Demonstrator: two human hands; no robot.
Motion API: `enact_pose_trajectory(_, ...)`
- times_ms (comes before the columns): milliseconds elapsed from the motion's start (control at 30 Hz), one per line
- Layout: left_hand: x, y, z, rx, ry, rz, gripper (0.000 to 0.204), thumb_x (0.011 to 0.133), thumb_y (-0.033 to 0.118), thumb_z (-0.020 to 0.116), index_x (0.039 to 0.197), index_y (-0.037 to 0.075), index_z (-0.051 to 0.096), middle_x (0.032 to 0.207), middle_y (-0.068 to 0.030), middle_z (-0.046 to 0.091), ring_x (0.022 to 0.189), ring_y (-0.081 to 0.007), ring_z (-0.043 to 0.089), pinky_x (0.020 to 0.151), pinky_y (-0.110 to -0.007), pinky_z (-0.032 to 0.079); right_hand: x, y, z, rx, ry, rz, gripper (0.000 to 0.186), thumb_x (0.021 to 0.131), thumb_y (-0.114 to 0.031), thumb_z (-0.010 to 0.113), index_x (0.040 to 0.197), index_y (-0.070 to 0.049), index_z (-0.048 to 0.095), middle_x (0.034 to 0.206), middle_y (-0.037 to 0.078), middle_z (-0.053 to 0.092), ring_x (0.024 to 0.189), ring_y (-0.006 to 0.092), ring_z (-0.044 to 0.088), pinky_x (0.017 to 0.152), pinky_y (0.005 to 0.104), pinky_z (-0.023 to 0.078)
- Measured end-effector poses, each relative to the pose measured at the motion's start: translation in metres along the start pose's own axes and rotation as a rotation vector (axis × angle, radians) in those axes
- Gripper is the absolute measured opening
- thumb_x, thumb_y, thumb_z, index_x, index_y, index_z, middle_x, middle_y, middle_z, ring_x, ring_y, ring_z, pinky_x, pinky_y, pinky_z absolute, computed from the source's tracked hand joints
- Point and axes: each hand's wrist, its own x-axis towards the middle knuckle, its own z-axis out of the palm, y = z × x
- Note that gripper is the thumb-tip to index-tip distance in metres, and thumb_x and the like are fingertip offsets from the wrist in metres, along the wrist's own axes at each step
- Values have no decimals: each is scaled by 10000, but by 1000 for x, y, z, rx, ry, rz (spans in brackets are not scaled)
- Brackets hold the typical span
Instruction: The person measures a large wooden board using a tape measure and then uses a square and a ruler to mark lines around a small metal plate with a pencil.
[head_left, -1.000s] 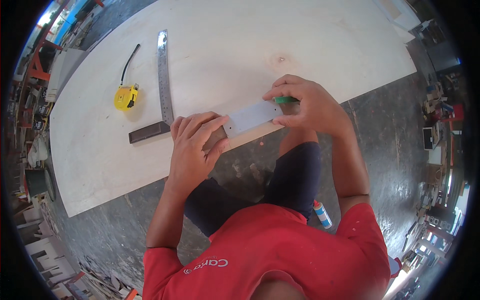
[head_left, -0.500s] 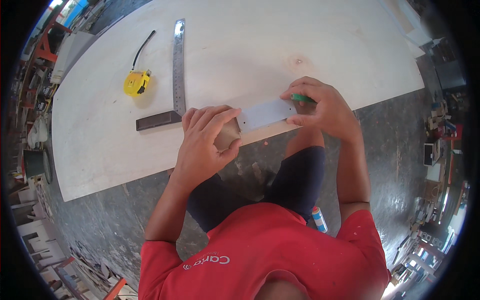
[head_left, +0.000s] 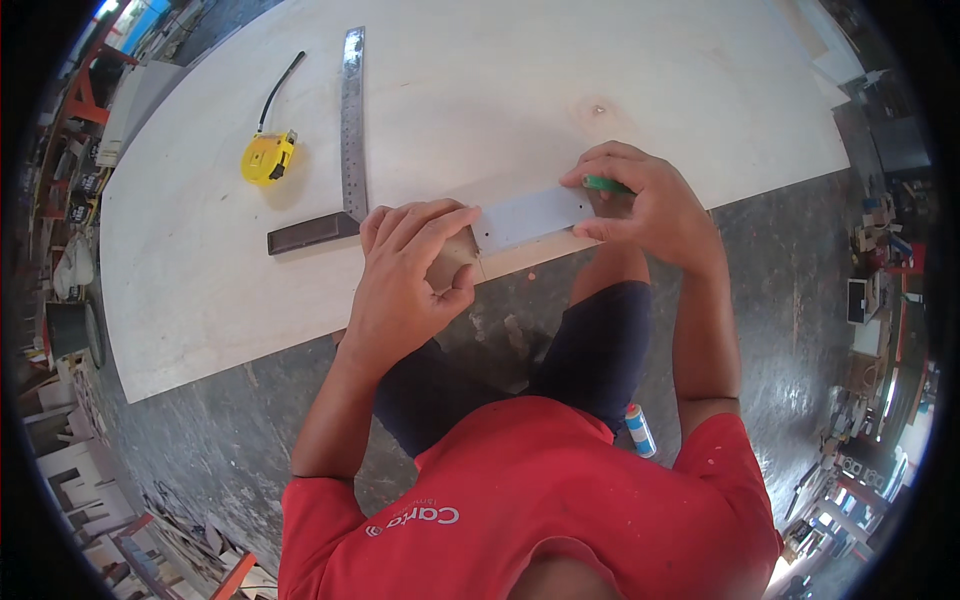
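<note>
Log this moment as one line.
left hand: at left end of plate; right hand: at its right end, holding green stick; square, tape measure: on board

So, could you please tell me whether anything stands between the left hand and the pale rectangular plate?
Nothing visible does: the left hand is right at the left end of the pale plate. The metal square and yellow tape measure lie left of that hand.

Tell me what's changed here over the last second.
Mainly the viewpoint shifted: the yellow tape measure, metal square and pale plate appear higher and farther right. Nothing was visibly grasped or released. The left hand and right hand stay at the plate's ends, the green stick still in the right hand.
</note>
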Motion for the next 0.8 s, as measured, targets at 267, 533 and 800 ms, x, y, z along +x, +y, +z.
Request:
enact_pose_trajectory(267, 1, 0, 1, 13, 39, 1, 551, 747, 93, 789, 1294, 106, 722, 1277, -90, 703, 1208, -320, 625, 1126, -455, 396, 1, -2, -2, 27, -49, 71, 472, 734, -177, 915, 1168, -53, 778, 1190, 55, 698, 975, 210, 659, 884, 335, 554)
enact_pose_trajectory(533, 0, -1, 2, 7, 31, -11, 553, 749, 55, 797, 1293, 102, 711, 1270, -54, 698, 1187, -288, 621, 1125, -449, 382, 1, 3, 0, 18, -42, 27, 489, 723, -200, 924, 1171, -62, 782, 1182, 59, 699, 949, 213, 665, 879, 335, 557)
enact_pose_trajectory(800, 3, 4, 4, 51, 32, 9, 524, 748, 77, 807, 1267, 91, 740, 1266, -91, 721, 1172, -316, 654, 1108, -450, 423, -2, 12, 2, -4, 0, -71, 539, 733, -213, 903, 1241, -82, 779, 1213, 104, 721, 1058, 279, 704, 947, 374, 561)
